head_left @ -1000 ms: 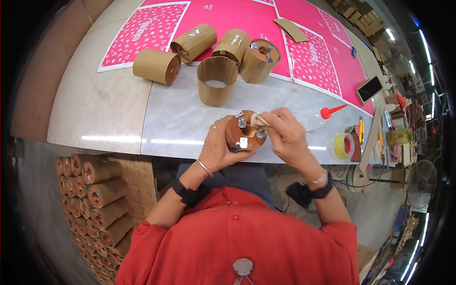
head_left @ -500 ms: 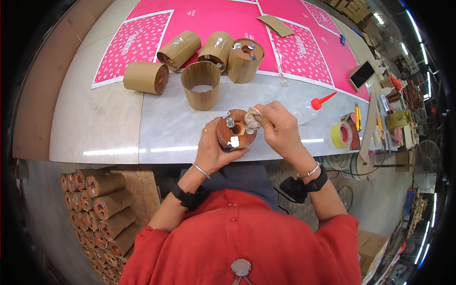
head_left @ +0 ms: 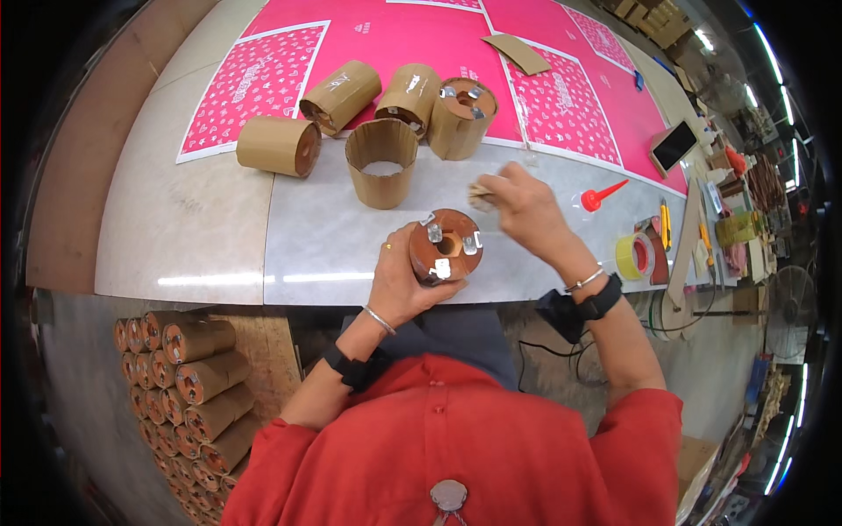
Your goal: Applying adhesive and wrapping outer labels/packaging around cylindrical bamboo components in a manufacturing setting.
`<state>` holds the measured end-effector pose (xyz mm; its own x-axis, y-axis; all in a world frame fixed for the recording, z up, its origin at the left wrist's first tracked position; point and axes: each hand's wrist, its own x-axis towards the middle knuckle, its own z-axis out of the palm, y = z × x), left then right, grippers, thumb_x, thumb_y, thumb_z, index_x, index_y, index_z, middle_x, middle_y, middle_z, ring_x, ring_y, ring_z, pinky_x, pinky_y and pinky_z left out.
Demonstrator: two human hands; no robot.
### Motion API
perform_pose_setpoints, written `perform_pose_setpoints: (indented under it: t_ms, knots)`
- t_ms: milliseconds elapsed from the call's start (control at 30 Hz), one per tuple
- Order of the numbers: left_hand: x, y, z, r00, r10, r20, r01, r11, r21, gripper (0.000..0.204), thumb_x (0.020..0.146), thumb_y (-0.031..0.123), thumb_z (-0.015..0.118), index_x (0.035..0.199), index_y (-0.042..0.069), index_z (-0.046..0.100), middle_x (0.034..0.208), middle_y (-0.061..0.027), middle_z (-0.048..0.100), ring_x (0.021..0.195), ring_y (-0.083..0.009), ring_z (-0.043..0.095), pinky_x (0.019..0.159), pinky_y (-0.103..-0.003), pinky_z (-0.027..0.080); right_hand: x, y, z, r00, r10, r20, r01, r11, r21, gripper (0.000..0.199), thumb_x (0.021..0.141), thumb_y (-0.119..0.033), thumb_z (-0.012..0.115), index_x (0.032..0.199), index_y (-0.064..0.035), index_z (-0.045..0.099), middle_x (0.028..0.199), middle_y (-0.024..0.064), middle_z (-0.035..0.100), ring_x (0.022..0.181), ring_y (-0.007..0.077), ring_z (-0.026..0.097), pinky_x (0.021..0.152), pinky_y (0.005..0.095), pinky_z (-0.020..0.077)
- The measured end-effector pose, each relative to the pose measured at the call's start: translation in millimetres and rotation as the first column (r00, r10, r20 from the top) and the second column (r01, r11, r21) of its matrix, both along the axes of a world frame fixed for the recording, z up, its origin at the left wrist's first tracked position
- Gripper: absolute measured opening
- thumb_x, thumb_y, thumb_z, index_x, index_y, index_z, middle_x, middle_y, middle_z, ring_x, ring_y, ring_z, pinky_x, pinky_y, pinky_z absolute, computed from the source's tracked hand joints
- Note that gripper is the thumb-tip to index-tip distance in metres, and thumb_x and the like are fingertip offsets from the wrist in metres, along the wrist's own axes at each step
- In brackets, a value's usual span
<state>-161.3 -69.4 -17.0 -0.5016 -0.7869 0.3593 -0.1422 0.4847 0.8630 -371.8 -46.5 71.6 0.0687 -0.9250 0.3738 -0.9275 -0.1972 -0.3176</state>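
My left hand (head_left: 396, 282) is wrapped round the side of a brown round core (head_left: 427, 254), which stands at the table's front edge. Its top has a centre hole and shiny metal clips set about it. Up and to the right of the core, my right hand (head_left: 531, 212) pinches a crumpled beige cloth (head_left: 480, 197), apart from the core. Just beyond stands a hollow cardboard sleeve (head_left: 381, 180). Behind it are cardboard-wrapped cores: one upright (head_left: 460, 133) with clips on top, and others lying on their sides, such as the leftmost one (head_left: 270, 145).
Pink printed sheets (head_left: 412, 35) cover the far table, with a cardboard piece (head_left: 517, 54) on them. To the right are a red-nozzled bottle (head_left: 593, 198), a tape roll (head_left: 625, 258), a yellow cutter (head_left: 665, 226) and a phone (head_left: 674, 149). Wrapped cores (head_left: 210, 379) are stacked at lower left.
My right hand has lifted the cloth off the core's top and moved up and to the right. My left hand still holds the core. The whole view has shifted slightly.
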Motion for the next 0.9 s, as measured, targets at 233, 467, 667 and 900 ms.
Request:
perform_pose_setpoints:
  t_ms: [233,467,667,900]
  knots:
    - [0.7,-0.9,0.6,1.000,-0.016,0.010,0.015,1.000,0.015,0.084,0.059,0.032,0.085,0.125,0.002,0.044,0.110,-0.0155,0.052,0.102,-0.0338,0.052,0.088,-0.041,0.042,37.7,2.5,8.3,0.976,0.193,0.102,-0.179,0.975,-0.134,0.030,0.072,0.000,0.061,0.101,-0.0079,0.062,0.082,0.0119,0.052,0.071,0.0311,0.058,0.061,0.0383,0.0483]
    - [2.2,1.7,-0.8,1.000,-0.002,-0.015,0.003,1.000,0.013,0.083,0.059,0.032,0.086,0.124,0.001,0.045,0.112,-0.0161,0.052,0.103,-0.0338,0.052,0.089,-0.041,0.041,-7.6,53.4,2.4,0.989,-0.051,0.138,0.046,0.998,0.040,0.028,0.076,0.005,0.057,0.101,-0.0062,0.063,0.084,0.0120,0.055,0.072,0.0301,0.058,0.062,0.0359,0.0479]
    - [-0.6,-1.0,-0.3,1.000,0.009,-0.026,-0.008,0.999,0.035,0.082,0.059,0.033,0.086,0.123,0.002,0.046,0.111,-0.0146,0.054,0.102,-0.0327,0.052,0.088,-0.041,0.042,39.6,40.3,1.1,0.980,0.040,0.194,-0.018,0.993,-0.113,0.031,0.077,0.006,0.054,0.105,-0.0049,0.061,0.084,0.0132,0.055,0.067,0.0306,0.058,0.059,0.0380,0.0475]
    - [-0.5,-3.0,-0.5,1.000,0.005,0.019,-0.003,0.995,-0.097,0.081,0.058,0.034,0.086,0.122,0.001,0.047,0.110,-0.0168,0.055,0.099,-0.0333,0.054,0.086,-0.041,0.043,53.9,54.4,12.2,0.982,0.189,0.020,-0.185,0.972,-0.145,0.037,0.069,0.004,0.059,0.105,-0.0053,0.060,0.081,0.0117,0.052,0.067,0.0279,0.057,0.054,0.0369,0.0470]
